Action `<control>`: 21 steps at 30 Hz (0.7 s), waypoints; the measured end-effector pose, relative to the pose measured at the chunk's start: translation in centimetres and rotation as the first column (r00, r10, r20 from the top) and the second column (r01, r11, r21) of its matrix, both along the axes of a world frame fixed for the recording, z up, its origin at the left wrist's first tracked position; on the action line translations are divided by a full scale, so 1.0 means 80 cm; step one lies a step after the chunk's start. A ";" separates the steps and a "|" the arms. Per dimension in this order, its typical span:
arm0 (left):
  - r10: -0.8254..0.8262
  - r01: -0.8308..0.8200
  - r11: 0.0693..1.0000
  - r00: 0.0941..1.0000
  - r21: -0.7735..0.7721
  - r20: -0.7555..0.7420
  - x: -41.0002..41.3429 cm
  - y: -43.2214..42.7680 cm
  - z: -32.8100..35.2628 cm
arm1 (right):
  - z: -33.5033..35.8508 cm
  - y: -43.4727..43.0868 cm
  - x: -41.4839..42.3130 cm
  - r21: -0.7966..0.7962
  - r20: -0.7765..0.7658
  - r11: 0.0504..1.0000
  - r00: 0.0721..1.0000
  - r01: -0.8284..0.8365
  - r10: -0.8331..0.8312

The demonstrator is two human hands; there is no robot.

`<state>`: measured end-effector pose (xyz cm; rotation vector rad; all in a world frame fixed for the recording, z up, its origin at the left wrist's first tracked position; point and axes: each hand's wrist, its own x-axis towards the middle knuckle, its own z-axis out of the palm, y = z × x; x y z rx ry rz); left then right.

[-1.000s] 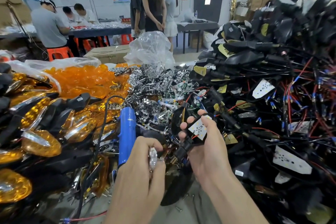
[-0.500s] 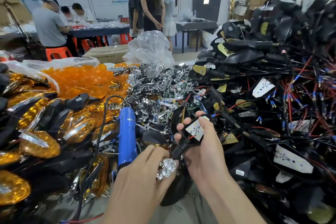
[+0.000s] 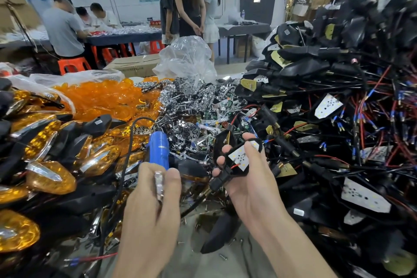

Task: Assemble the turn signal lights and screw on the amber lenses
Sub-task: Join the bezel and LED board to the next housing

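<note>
Our right hand (image 3: 248,185) holds a black signal housing (image 3: 222,142) with its white LED board (image 3: 239,156) facing up, fingers (image 3: 253,153) curled over its edges. Our left hand (image 3: 149,214) pinches a chrome reflector (image 3: 159,184) between thumb and fingers, seen edge-on, so its shape is hard to read. We judge this unit to be at the reflector stage, with no amber lens fitted and no screws driven. Finished lights (image 3: 52,171) heap at left, with loose amber lenses (image 3: 103,99) behind them. A far larger tangle of wired housings (image 3: 327,119) waits at right. The blue screwdriver (image 3: 158,151) stands just beyond the left hand. Between the crowding piles, only a narrow strip of bare table (image 3: 196,264), dotted with loose screws (image 3: 223,257), leaves working room.
</note>
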<state>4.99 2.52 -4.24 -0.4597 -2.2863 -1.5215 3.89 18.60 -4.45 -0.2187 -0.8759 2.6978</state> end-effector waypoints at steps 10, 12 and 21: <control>-0.385 0.312 0.897 0.899 0.312 0.208 -0.006 0.012 -0.006 | -0.004 -0.002 0.000 0.068 0.008 0.998 1.000 0.004 -0.004; -0.366 0.295 0.894 0.915 0.336 0.171 -0.010 0.012 -0.006 | -0.003 -0.002 0.001 0.075 0.017 0.997 1.000 0.007 -0.008; -0.242 0.213 0.963 0.953 0.165 0.183 -0.003 0.026 -0.007 | 0.000 -0.006 0.006 0.131 -0.006 0.991 1.000 0.013 -0.012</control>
